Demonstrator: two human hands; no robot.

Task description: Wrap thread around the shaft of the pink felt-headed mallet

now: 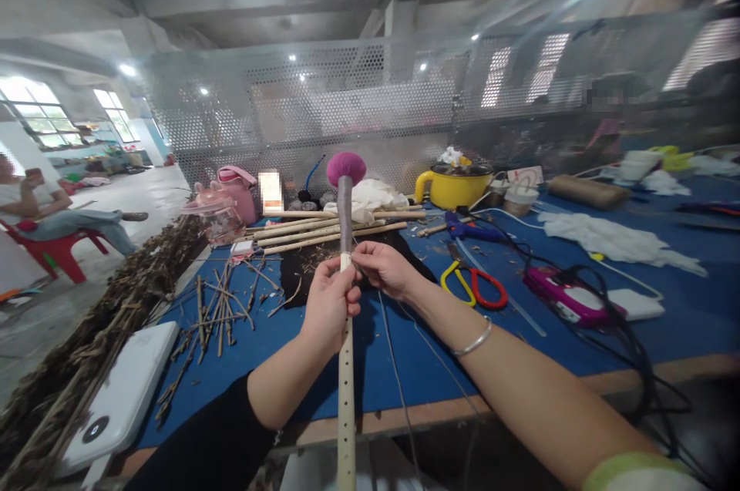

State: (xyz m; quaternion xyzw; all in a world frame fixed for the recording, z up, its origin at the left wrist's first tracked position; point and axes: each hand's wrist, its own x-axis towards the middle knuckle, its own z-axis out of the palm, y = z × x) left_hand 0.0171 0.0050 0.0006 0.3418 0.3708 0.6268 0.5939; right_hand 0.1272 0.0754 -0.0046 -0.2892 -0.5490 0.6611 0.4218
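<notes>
My left hand (329, 302) is closed round a pale stick (346, 375) dotted with small holes, held upright in front of me. Grey yarn wrapping (345, 213) covers its upper part, and a round magenta pompom-like head (346, 169) tops it. At the wrapping's lower end, my right hand (385, 267) pinches what looks like the grey yarn, its fingertips beside the stick. Below that hand, thin grey strands (390, 356) hang down over the table's front edge. Exactly how the yarn lies between the fingers is hidden.
Several bare sticks (312, 233) and twigs (223, 310) lie on the blue table. Scissors (474, 287), a glue gun (471, 227), a magenta device (570, 297) with black cables and a yellow pot (459, 186) are at right. A power bank (124, 391) lies left; a person (58, 202) sits beyond.
</notes>
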